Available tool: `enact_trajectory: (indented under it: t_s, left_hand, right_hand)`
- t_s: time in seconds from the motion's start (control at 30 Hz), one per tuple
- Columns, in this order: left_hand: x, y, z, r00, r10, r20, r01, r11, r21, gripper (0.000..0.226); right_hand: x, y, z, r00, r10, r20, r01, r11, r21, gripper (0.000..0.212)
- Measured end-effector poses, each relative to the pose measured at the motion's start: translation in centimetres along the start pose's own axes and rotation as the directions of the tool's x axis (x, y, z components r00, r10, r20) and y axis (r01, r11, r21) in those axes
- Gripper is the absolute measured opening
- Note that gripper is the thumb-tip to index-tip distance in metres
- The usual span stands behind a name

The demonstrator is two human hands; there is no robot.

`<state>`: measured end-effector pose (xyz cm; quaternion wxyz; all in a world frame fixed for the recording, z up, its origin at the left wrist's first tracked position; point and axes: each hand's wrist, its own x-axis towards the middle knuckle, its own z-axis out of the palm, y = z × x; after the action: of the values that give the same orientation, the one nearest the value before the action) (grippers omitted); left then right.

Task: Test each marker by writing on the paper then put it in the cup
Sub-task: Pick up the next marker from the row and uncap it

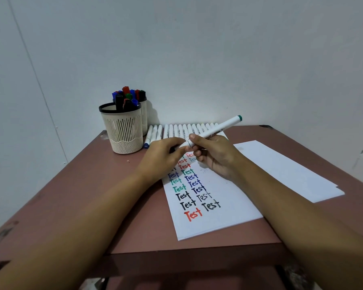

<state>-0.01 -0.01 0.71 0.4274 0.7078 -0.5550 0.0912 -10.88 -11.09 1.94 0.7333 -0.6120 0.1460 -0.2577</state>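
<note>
My right hand [212,155] grips a white marker [218,128] with a green end, tilted up to the right above the paper [224,212]. My left hand [164,155] pinches the marker's near end, at its cap. The paper carries two columns of the word "Test" in red, green, blue and black. A row of several white markers [182,130] lies along the table's far edge behind my hands. A cream slotted cup [123,130] with a dark rim stands at the back left and holds several capped markers; the marker tip is hidden by my fingers.
A second cream cup [144,114] full of markers stands just behind the first. Another blank white sheet [291,170] lies to the right, overlapping the written one. The brown table [88,195] ends at a front edge near me; a white wall rises behind.
</note>
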Motion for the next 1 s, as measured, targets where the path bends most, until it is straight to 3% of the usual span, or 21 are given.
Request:
enact_trajectory:
  t_s: [0.2, 0.37, 0.43, 0.47, 0.5, 0.53, 0.6, 0.67, 0.7, 0.9, 1.0]
  left_hand:
    - [0.6, -0.4, -0.6, 0.973, -0.226, 0.047, 0.230, 0.932, -0.282, 0.017]
    - [0.6, -0.5, -1.5, 0.932, -0.360, 0.036, 0.323, 0.783, -0.531, 0.005]
    - [0.7, -0.3, -2.0, 0.908, -0.417, 0.041, 0.342, 0.681, -0.648, 0.006]
    - [0.7, -0.2, -2.3, 0.897, -0.440, 0.036, 0.339, 0.636, -0.694, 0.006]
    - [0.8, -0.1, -2.5, 0.890, -0.456, 0.024, 0.328, 0.601, -0.729, 0.007]
    - [0.8, -0.1, -2.8, 0.883, -0.469, 0.006, 0.311, 0.578, -0.754, 0.007]
    - [1.1, 0.1, -3.4, 0.870, -0.490, -0.056, 0.268, 0.565, -0.780, 0.005]
    - [1.7, 0.4, -4.4, 0.867, -0.485, -0.112, 0.223, 0.579, -0.784, 0.003]
    - [2.0, 0.6, -4.9, 0.873, -0.469, -0.134, 0.204, 0.600, -0.774, 0.005]
    - [5.7, 2.2, -10.6, 0.864, -0.395, -0.312, 0.140, 0.783, -0.605, 0.001]
    - [7.7, 2.5, -14.3, 0.841, -0.361, -0.402, 0.101, 0.836, -0.539, 0.012]
  right_hand:
    - [0.0, -0.6, -0.1, 0.999, 0.051, -0.016, -0.048, 0.988, 0.146, 0.016]
    - [0.0, -0.9, -1.2, 0.984, 0.057, -0.170, -0.009, 0.962, 0.272, 0.019]
    - [0.3, -0.6, -1.4, 0.964, 0.016, -0.266, 0.019, 0.991, 0.129, 0.021]
    - [0.5, -0.4, -1.5, 0.947, -0.053, -0.316, 0.039, 0.998, -0.052, 0.022]
    - [0.7, 0.0, -1.6, 0.927, -0.159, -0.340, 0.062, 0.958, -0.280, 0.025]
    - [0.8, 0.5, -1.8, 0.905, -0.289, -0.314, 0.095, 0.854, -0.512, 0.029]
    - [0.9, 1.5, -2.3, 0.877, -0.462, -0.131, 0.144, 0.514, -0.845, 0.027]
    - [1.2, 2.4, -2.8, 0.910, -0.413, 0.032, 0.129, 0.207, -0.970, 0.027]
    - [1.3, 2.7, -3.0, 0.934, -0.350, 0.075, 0.128, 0.131, -0.983, 0.030]
    - [1.2, 2.5, -2.9, 0.962, -0.252, 0.109, 0.139, 0.107, -0.984, 0.034]
    - [0.9, 2.2, -2.7, 0.964, -0.249, 0.097, 0.129, 0.119, -0.984, 0.034]
